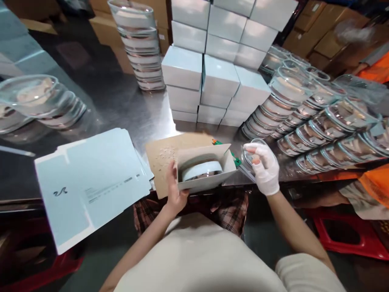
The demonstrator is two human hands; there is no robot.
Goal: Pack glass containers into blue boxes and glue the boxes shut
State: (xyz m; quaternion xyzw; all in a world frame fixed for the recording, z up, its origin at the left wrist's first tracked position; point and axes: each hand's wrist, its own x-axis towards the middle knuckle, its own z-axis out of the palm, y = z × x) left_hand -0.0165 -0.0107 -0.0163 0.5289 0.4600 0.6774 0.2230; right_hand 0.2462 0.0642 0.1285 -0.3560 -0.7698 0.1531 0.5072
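Note:
My left hand [175,190] grips the left end of an open white box [202,185], thumb on the end wall and fingers underneath. Inside the box lies a round glass bowl [206,173] with a white band around it. My right hand [266,168], in a white glove with bare fingertips, is over a clear round glass piece [246,156] right of the box. Its thumb and forefinger are bent and apart; whether they touch the glass I cannot tell. Under the box is a brown cardboard sheet [161,152]. Green tape-like bits [236,161] show by the box's right end.
Flat pale-blue cartons [91,174] are piled at left. White boxes [219,75] are stacked at the back. Stacks of glass bowls stand at back left [141,52], far left [60,107] and right [322,125]. A person's orange garment [375,184] shows at right, near a red stool [352,245].

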